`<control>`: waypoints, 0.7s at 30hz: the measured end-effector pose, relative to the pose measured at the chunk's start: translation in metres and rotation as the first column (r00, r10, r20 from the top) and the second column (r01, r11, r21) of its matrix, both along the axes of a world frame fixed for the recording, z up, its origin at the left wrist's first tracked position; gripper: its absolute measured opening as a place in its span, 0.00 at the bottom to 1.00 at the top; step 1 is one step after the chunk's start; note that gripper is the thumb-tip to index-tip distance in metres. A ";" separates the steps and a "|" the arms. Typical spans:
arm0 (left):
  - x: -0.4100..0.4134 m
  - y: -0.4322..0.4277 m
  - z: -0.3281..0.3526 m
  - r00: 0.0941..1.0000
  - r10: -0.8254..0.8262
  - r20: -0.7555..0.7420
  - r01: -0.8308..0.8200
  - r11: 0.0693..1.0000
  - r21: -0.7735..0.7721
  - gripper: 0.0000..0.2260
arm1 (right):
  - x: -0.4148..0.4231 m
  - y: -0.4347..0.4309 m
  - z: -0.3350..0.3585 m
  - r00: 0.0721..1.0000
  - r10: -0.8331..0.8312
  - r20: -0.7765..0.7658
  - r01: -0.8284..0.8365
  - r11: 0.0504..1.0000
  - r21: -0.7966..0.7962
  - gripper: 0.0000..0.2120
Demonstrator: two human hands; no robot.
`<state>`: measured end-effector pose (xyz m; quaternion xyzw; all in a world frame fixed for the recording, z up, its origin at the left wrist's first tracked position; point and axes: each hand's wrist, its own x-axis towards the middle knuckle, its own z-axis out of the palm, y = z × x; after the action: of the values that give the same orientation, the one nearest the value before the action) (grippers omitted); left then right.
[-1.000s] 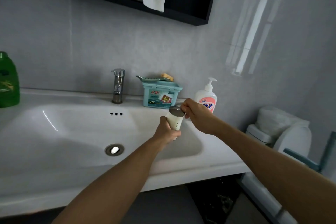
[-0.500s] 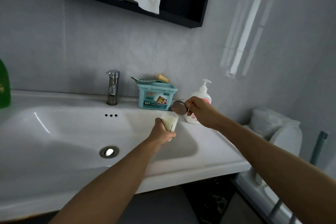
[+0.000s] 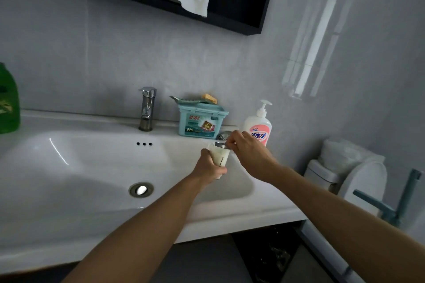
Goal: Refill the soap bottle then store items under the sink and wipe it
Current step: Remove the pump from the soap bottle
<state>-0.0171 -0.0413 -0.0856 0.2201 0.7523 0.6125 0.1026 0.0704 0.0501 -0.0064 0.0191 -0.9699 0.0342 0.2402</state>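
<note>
Fingers of the left hand curl round a small white bottle, held upright over the right end of the sink basin. The right hand pinches a metal cap at the bottle's mouth. On the far ledge stand a pump soap bottle, a teal box left of it, then the faucet; a green bottle stands far left.
</note>
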 end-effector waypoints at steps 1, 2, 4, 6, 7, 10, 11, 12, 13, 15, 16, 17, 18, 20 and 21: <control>-0.001 0.000 -0.001 1.000 0.000 0.002 0.000 1.000 0.004 0.22 | 0.000 0.000 -0.002 1.000 0.003 -0.001 -0.003 1.000 0.012 0.07; -0.002 0.000 -0.001 1.000 -0.002 0.005 0.002 1.000 0.006 0.23 | 0.001 0.000 -0.003 1.000 0.009 -0.001 -0.009 0.999 0.036 0.07; -0.005 0.001 -0.003 1.000 -0.010 0.018 0.010 1.000 0.007 0.24 | 0.003 0.003 -0.004 0.999 0.034 0.003 -0.035 0.997 0.065 0.05; -0.006 0.001 -0.006 0.999 -0.015 0.033 0.015 1.000 0.002 0.24 | 0.006 0.008 -0.003 0.998 0.064 0.018 -0.065 0.996 0.064 0.04; -0.007 0.001 -0.007 0.999 -0.016 0.038 0.016 1.000 0.003 0.24 | 0.006 0.010 -0.002 0.996 0.083 0.028 -0.084 0.995 0.044 0.05; -0.009 0.001 -0.008 0.999 -0.018 0.038 0.018 1.000 -0.005 0.24 | 0.008 0.017 0.001 0.994 0.098 0.038 -0.094 0.991 -0.097 0.07; -0.009 0.002 -0.008 0.999 -0.022 0.037 0.022 1.000 -0.010 0.23 | 0.010 0.019 0.001 0.996 0.081 0.030 -0.073 0.973 -0.219 0.07; -0.009 0.002 -0.008 0.999 -0.027 0.040 0.028 1.000 -0.006 0.23 | 0.011 0.020 0.002 0.998 0.065 0.019 -0.053 0.921 -0.387 0.07; -0.009 0.003 -0.008 0.999 -0.034 0.039 0.034 0.999 0.000 0.22 | 0.013 0.022 0.003 0.999 0.044 0.010 -0.032 0.839 -0.543 0.07; -0.010 0.005 -0.010 0.998 -0.045 0.045 0.044 0.999 0.015 0.23 | 0.013 0.026 0.003 0.999 0.012 0.045 0.027 0.645 -0.764 0.09; -0.010 0.006 -0.011 0.998 -0.049 0.048 0.048 0.999 0.020 0.24 | 0.013 0.030 0.002 0.998 0.016 0.064 0.048 0.503 -0.863 0.10; -0.010 0.007 -0.011 0.997 -0.054 0.053 0.053 0.998 0.030 0.24 | 0.014 0.034 0.001 0.997 0.031 0.071 0.057 0.332 -0.942 0.10; -0.010 0.010 -0.011 0.996 -0.069 0.059 0.067 0.997 0.038 0.25 | 0.014 0.039 -0.001 0.997 0.043 0.068 0.060 0.169 -0.984 0.09; -0.009 0.014 -0.010 0.992 -0.098 0.085 0.092 0.993 0.069 0.22 | 0.015 0.048 -0.004 0.997 0.039 0.067 0.068 -0.032 -0.997 0.08; -0.008 0.017 -0.008 0.990 -0.114 0.088 0.107 0.991 0.080 0.19 | 0.016 0.054 -0.004 0.996 0.028 0.081 0.083 -0.089 -0.993 0.09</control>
<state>-0.0250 -0.0248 -0.0936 0.2366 0.7097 0.6433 0.1628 0.0867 0.1039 -0.0106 -0.1855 -0.6377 0.7344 0.1402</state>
